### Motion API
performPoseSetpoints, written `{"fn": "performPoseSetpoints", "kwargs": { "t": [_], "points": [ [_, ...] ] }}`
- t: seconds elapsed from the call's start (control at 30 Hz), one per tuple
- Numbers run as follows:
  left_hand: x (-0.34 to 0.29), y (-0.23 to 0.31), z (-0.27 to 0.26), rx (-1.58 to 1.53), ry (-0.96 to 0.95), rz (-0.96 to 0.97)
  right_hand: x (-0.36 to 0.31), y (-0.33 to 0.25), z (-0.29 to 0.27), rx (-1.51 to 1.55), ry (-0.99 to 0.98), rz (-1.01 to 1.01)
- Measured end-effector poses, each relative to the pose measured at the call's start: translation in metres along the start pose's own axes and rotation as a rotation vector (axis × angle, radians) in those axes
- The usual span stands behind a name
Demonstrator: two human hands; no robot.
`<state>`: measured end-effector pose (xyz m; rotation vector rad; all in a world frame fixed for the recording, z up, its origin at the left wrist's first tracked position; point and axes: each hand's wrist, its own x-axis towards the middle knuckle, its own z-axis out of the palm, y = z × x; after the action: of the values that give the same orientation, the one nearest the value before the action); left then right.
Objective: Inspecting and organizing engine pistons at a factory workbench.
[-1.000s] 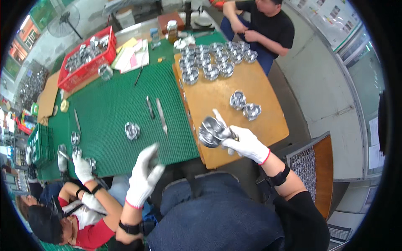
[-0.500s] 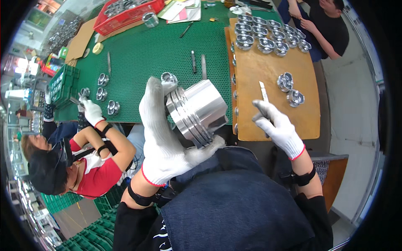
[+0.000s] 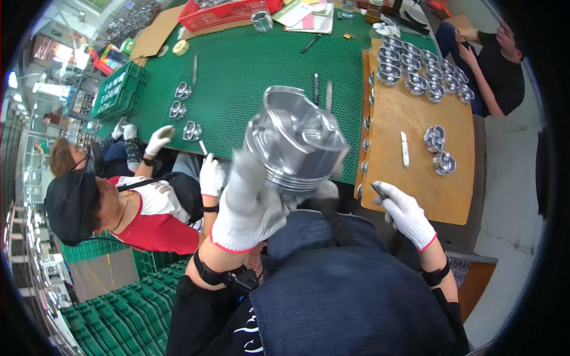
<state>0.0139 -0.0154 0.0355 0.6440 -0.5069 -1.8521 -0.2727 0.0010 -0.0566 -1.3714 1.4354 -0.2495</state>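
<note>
A metal piston (image 3: 297,139) is filling the middle of the view, raised close to the camera above the near edge of the green mat (image 3: 249,77). It is bright silver, cylindrical, with several ring grooves running round the crown end and a hollow skirt showing cast ribs and bosses inside — the open end is tilting up and away. The left hand (image 3: 252,204), in a white knit glove with a red cuff, is gripping it from below, fingers curled round the grooved end. The right hand (image 3: 404,213), gloved the same way, is hovering at the near corner of the wooden board (image 3: 409,178), fingers closed in a pinch on a small dark tool (image 3: 379,190).

On the board a pale flat blade (image 3: 404,148) is lying just left of two loose pistons (image 3: 438,149), and rows of finished pistons (image 3: 421,74) are crowding its far end. Slim hand tools (image 3: 321,95) are resting on the mat beyond. A co-worker in a black cap (image 3: 74,204) is sitting to the left — gloved hands at a few pistons on the mat's edge. Another person (image 3: 496,71) is sitting at the far right.
</note>
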Motion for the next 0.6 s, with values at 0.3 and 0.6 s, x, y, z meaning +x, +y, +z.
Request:
{"fn": "performPoseSetpoints", "kwargs": {
  "t": [0.3,0.6],
  "points": [
    [-0.005,-0.006,0.003,-0.529,-0.158,-0.180,-0.015,0.000,-0.016,0.353,-0.076,0.069],
    [-0.016,-0.020,-0.002,0.729,-0.036,0.135,-0.043,-0.113,-0.052,-0.935,0.216,-0.893]
  ]
}}
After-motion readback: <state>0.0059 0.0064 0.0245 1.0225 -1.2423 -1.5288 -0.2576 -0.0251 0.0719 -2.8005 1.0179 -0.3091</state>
